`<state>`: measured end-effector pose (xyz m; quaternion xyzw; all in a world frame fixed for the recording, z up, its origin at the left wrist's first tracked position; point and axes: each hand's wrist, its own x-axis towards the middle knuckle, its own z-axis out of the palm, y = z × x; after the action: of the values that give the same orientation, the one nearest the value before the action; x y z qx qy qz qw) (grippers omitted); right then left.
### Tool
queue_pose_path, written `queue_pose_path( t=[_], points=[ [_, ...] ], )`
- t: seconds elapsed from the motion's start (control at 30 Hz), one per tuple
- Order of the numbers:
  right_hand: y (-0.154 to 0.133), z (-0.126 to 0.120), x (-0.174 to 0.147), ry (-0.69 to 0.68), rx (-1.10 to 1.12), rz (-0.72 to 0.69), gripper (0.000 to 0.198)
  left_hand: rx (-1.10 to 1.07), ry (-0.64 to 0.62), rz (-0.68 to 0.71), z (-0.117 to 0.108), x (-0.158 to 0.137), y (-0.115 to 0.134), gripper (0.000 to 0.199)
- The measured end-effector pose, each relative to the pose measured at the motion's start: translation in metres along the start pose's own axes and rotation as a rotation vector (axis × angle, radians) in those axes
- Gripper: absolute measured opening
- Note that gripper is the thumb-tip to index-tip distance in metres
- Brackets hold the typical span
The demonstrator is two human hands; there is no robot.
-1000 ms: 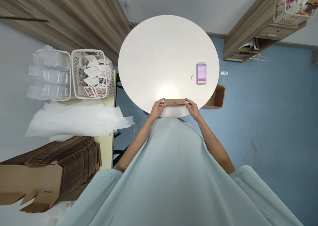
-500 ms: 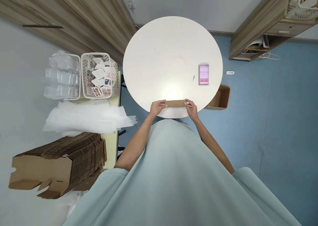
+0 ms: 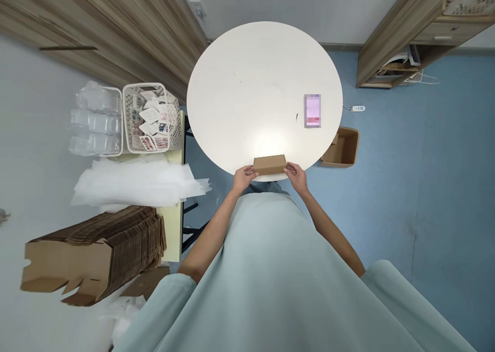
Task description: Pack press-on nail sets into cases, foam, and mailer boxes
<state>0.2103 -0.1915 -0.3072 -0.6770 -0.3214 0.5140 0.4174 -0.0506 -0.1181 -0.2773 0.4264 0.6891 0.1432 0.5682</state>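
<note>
Right at the near edge of the round white table [image 3: 266, 58], a person's left hand [image 3: 242, 180] and right hand [image 3: 297, 179] grip opposite ends of a small, closed brown cardboard box [image 3: 269, 165]. Right of the table, an open brown cardboard carton [image 3: 351, 148] is partly hidden by it. Left of the table, a white perforated plastic basket [image 3: 177, 128] holds small printed packets [image 3: 151, 116]; another white basket [image 3: 122, 122] carries clear plastic packs [image 3: 96, 119]. Half a second ago the box showed a narrow side; now a broader face shows.
</note>
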Motion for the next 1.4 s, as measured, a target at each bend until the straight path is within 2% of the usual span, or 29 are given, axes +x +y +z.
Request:
queue_pose_path(
  t=[0.17,0.37,0.47,0.6,0.7,0.83,1.03,1.23,1.4],
  points=[
    [0.022,-0.004,-0.020,0.014,-0.088,0.028,0.073,0.021,-0.055,-0.033,0.018,-0.013,-0.012,0.051],
    [0.030,-0.016,-0.030,0.011,-0.147,0.107,0.063,0.005,0.034,-0.016,0.044,-0.031,-0.025,0.047],
    [0.024,-0.028,-0.040,0.004,-0.057,0.115,0.064,-0.106,0.057,0.040,0.054,-0.047,-0.035,0.051],
    [0.012,-0.052,-0.064,-0.004,0.134,0.092,0.073,-0.323,0.017,0.195,0.070,-0.078,-0.044,0.065],
    [0.004,-0.077,-0.088,0.000,0.165,0.085,0.075,-0.431,-0.012,0.254,0.087,-0.105,-0.043,0.072],
    [-0.007,-0.116,-0.123,0.045,0.155,0.067,0.075,-0.426,-0.049,0.263,0.114,-0.136,-0.036,0.075],
    [-0.015,-0.177,-0.162,0.095,0.198,0.147,0.067,-0.438,-0.141,0.251,0.160,-0.162,-0.025,0.080],
    [-0.004,-0.246,-0.164,0.106,0.257,0.239,0.068,-0.311,-0.256,0.217,0.216,-0.160,0.003,0.075],
    [0.008,-0.315,-0.135,0.139,0.281,0.257,0.066,-0.229,-0.320,0.196,0.284,-0.128,0.049,0.069]
  ],
)
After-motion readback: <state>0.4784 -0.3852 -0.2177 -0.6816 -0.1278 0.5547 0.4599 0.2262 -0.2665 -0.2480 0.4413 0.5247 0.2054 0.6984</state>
